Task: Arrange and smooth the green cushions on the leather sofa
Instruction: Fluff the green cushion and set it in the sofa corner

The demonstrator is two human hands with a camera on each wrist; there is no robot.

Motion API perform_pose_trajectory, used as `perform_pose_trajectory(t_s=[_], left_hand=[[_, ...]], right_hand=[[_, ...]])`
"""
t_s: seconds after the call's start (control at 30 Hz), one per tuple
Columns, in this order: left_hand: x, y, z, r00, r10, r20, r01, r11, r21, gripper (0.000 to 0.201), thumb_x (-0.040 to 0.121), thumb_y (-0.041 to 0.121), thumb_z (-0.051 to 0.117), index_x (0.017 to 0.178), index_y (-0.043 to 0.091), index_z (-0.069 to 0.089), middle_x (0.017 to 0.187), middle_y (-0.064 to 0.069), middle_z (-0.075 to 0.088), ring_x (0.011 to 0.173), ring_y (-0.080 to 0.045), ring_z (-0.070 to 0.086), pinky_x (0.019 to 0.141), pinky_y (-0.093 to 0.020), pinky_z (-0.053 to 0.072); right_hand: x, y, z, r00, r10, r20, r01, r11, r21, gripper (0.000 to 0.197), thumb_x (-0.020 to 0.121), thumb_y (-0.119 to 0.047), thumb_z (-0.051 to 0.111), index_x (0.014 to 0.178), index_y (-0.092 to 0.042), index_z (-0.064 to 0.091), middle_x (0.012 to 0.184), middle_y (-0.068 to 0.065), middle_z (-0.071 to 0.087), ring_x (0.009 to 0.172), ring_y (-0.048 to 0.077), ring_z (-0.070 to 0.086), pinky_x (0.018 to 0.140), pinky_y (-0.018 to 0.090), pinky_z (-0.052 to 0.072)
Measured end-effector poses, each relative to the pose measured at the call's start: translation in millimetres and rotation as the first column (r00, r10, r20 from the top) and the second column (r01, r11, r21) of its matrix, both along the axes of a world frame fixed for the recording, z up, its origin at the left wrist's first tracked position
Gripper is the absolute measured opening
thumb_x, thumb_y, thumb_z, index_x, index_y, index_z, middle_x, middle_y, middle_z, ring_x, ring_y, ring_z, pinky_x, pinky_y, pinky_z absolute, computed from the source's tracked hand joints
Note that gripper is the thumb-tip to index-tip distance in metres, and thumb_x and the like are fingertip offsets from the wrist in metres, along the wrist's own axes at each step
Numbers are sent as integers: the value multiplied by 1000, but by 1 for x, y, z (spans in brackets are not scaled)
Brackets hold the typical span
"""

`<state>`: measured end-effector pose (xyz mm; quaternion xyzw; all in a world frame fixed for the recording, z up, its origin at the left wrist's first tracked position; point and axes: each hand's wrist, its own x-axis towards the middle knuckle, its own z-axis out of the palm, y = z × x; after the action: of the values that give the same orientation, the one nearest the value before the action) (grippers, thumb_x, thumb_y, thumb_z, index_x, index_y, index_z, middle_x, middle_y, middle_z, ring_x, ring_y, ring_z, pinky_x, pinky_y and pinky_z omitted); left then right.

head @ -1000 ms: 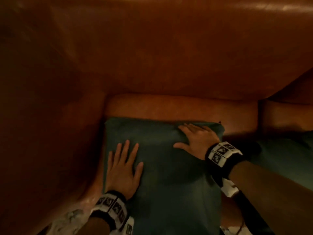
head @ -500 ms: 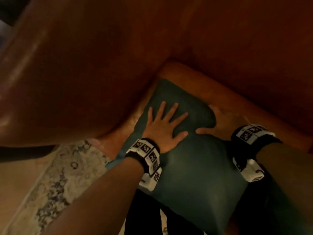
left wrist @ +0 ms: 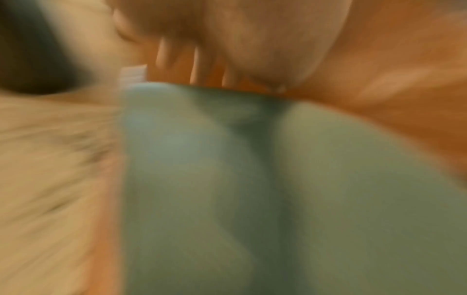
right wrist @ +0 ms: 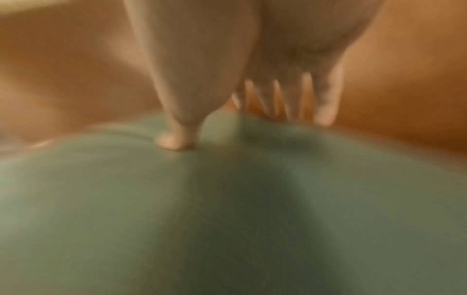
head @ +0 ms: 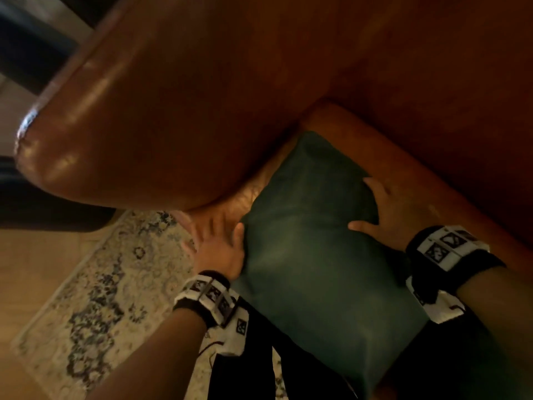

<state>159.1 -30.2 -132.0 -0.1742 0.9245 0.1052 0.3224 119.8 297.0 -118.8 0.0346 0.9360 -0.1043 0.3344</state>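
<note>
A dark green cushion (head: 311, 241) lies flat on the brown leather sofa seat (head: 403, 168), tucked into the corner by the armrest. My left hand (head: 219, 241) lies at the cushion's left edge with its fingers straight and spread and its thumb against the fabric. My right hand (head: 386, 209) rests on the right edge, thumb on top, fingers reaching over onto the leather. In the blurred left wrist view, straight fingers (left wrist: 177, 65) point past the cushion (left wrist: 252, 179). The right wrist view has the thumb (right wrist: 177, 139) dug into the cushion (right wrist: 227, 199).
The sofa's big rounded armrest (head: 144, 111) rises left of the cushion and the backrest (head: 432, 67) stands behind it. A pale patterned rug (head: 101, 284) covers the wooden floor at the lower left. My dark trousers (head: 259, 356) are at the bottom.
My left hand has slid from the cushion's top to its left edge. My right hand stays at the right edge. The head view has swung left.
</note>
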Motion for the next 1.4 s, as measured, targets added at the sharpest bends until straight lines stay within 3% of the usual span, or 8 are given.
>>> perform_pose_trajectory(t_s=[0.2,0.37,0.53,0.73,0.9,1.17,1.27,1.4], left_hand=[[50,98,16,663,-694,-279,742,657,129,65,93,61,30,150,35,16,159,-1,17,148,-29,1,115,-58,0],[58,52,-34,839,-469,-277,510,855,96,64,90,66,23,149,45,8,161,7,2,148,-28,-7,118,-53,-4],[90,-18,-75,968,245,56,-250,958,138,61,85,72,5,142,56,-8,158,22,-8,148,-27,-5,113,-64,-5],[62,-7,-28,975,189,-117,-173,976,130,62,94,58,19,151,35,8,161,2,1,147,-29,-5,115,-61,-3],[44,76,0,678,-660,-323,728,663,175,66,90,66,27,149,43,6,161,3,4,148,-30,-4,115,-59,0],[-18,24,-12,986,-167,22,166,986,36,76,80,75,8,148,44,-5,161,-2,-6,146,-35,-5,113,-63,0],[-40,86,18,799,-564,-206,571,820,-33,78,83,74,18,150,38,-1,161,-4,-4,146,-36,-6,112,-61,-4],[-27,167,12,290,-943,-165,955,297,-17,76,80,79,9,146,47,-10,161,2,-7,147,-32,-9,110,-68,-4]], right_hand=[[15,-50,6,949,308,-65,-297,945,133,103,68,-82,42,149,-22,20,156,16,26,141,37,27,108,51,33],[4,-69,-11,934,357,-10,-346,913,218,109,66,-89,42,148,-24,11,157,14,24,141,35,27,106,53,29],[5,-77,-12,936,350,36,-349,909,229,110,66,-90,39,149,-25,7,159,14,18,143,34,24,109,55,25],[5,-75,-5,944,325,51,-328,919,220,109,67,-88,41,149,-24,7,159,14,15,144,34,20,112,55,23],[28,-44,13,965,254,-68,-245,962,118,90,78,-80,35,149,-27,21,158,6,24,144,26,24,113,47,25],[132,91,26,892,-433,129,400,891,216,73,89,-72,21,146,-27,26,146,12,43,127,37,45,106,50,34],[126,74,22,863,-500,-74,503,864,26,67,91,-66,27,141,-22,36,140,13,48,124,37,49,103,45,37],[113,38,-1,976,-141,-169,141,990,-9,67,94,-59,25,146,-17,33,151,13,39,139,27,36,111,45,29]])
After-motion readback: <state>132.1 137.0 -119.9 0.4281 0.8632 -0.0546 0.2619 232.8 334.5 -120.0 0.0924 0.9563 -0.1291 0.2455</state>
